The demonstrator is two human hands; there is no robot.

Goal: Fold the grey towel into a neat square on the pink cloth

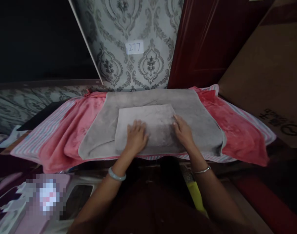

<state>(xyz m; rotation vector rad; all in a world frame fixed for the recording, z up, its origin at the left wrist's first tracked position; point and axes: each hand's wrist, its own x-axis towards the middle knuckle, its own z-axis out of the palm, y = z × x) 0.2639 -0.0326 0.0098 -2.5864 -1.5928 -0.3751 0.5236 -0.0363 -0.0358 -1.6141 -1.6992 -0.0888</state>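
A folded grey towel [157, 122] with a soft, plush-looking surface lies as a neat rectangle on a larger grey cloth [199, 120], which is spread out flat. My left hand [136, 135] rests palm down on the left half of the folded towel, its fingers spread. At the towel's right edge is my right hand [184, 130], turned on its side. Its thumb and fingers reach along that edge and touch it, and no fabric shows gripped between them. Beneath the grey cloth, a pink-red plush blanket [65, 130] sticks out on both sides.
A striped cloth [41, 136] covers the table under the blanket. Behind stands a patterned wall with a paper label [135, 47] reading 277. A dark screen [41, 39] is at left, a large cardboard box [267, 71] at right.
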